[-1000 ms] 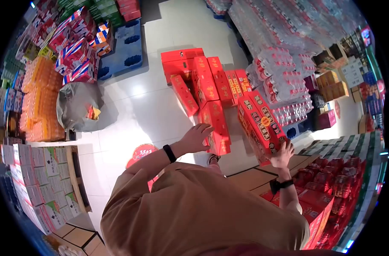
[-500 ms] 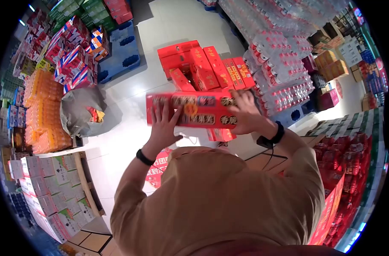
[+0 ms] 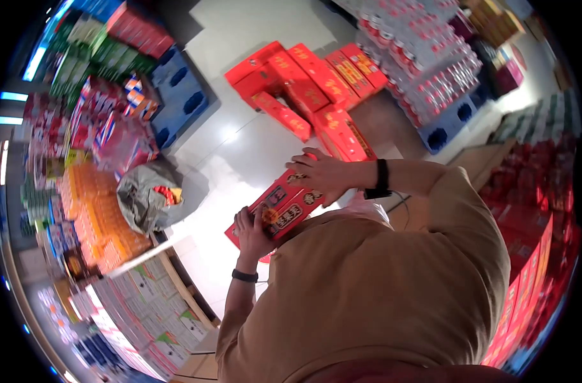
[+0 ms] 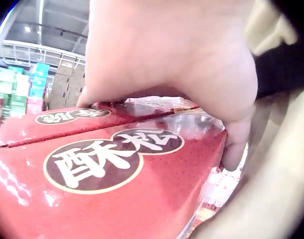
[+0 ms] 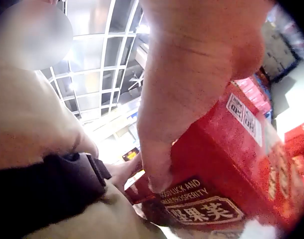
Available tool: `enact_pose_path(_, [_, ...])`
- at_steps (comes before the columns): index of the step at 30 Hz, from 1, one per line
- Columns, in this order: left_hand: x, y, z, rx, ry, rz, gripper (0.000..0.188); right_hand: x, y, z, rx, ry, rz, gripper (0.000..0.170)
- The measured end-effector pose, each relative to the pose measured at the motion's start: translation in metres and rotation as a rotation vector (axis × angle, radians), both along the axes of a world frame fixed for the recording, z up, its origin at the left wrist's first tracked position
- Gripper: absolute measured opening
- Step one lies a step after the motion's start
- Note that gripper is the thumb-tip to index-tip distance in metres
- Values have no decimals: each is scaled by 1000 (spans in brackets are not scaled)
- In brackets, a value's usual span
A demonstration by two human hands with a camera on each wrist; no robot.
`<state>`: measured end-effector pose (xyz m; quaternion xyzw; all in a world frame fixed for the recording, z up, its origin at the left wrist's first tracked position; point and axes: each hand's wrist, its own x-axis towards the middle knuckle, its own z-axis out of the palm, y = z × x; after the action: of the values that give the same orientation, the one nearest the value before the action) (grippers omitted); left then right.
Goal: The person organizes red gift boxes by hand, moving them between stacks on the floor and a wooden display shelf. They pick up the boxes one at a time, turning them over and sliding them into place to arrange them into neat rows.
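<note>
A long red box (image 3: 290, 205) with dark-labelled white lettering is held at a slant in front of the person's body. My left hand (image 3: 254, 235) grips its lower left end; in the left wrist view that hand (image 4: 167, 55) spans the box (image 4: 112, 204), its thumb bent over an edge. Around the upper right end is my right hand (image 3: 326, 175), fingers spread across the top. The right wrist view shows this hand (image 5: 187, 74) against the red box (image 5: 217, 144), with some fingers hidden.
Red boxes (image 3: 288, 75) lie grouped on the floor ahead. Wrapped bottles (image 3: 425, 70) are stacked at the right, beside a blue pallet (image 3: 436, 138). At the left are a grey bag (image 3: 138, 201), orange bottles (image 3: 99, 217) and white cartons (image 3: 147, 306).
The box has swung from the right to in front of the body, then tilted, its left end lower. My left hand has come onto it. The head view has turned.
</note>
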<state>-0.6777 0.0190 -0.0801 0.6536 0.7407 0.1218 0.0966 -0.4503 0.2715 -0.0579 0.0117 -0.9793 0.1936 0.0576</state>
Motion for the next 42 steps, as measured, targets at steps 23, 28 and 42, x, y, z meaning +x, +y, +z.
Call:
enact_pose_path(23, [3, -20, -108, -934, 244, 684, 148, 290, 72, -596, -615, -536, -1382, 68])
enact_pose_path(28, [36, 3, -106, -896, 143, 585, 140, 269, 60, -617, -596, -772, -1234, 88])
enact_pose_path(42, [45, 5, -119, -838, 62, 338, 143, 265, 85, -624, -364, -716, -1452, 96])
